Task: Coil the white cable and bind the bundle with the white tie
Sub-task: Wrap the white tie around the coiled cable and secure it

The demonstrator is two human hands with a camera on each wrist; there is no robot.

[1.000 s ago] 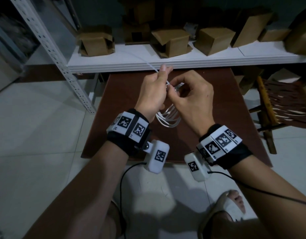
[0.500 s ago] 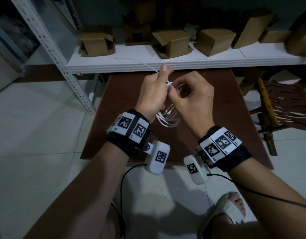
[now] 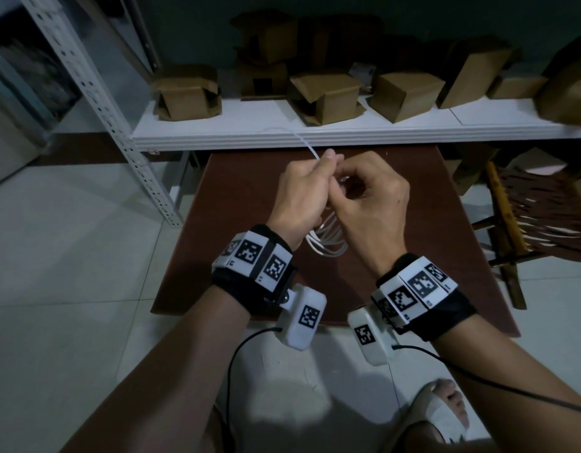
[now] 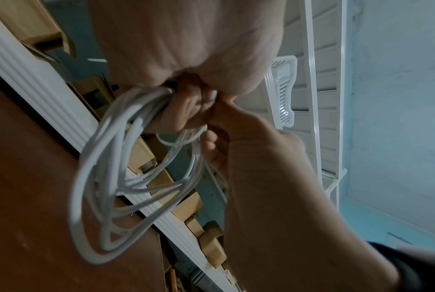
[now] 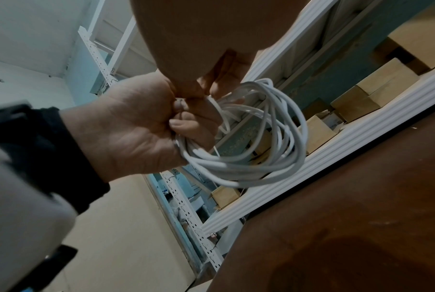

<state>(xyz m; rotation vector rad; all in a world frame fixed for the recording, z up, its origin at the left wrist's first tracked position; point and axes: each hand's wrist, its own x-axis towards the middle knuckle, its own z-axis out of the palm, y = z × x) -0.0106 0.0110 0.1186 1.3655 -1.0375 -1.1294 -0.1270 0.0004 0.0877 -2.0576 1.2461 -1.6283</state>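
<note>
Above the brown table both hands meet at the white cable, which hangs below them as a loose coil of several loops. My left hand has its fingers curled round the top of the coil. The thin tail of the white tie sticks out up and left past its fingertips. My right hand pinches the tie at the bundle, right against the left fingers. The left wrist view shows the coil under the left hand, with the right hand touching it. The tie's head is hidden between the fingers.
Behind the table runs a white shelf carrying several cardboard boxes. A perforated metal upright stands at the left. A wooden chair is at the right, and a sandalled foot rests on the tiled floor.
The tie's tail sticking out past the left fingertips has grown longer and now arcs toward the shelf. Both hands stay together in nearly the same place.
</note>
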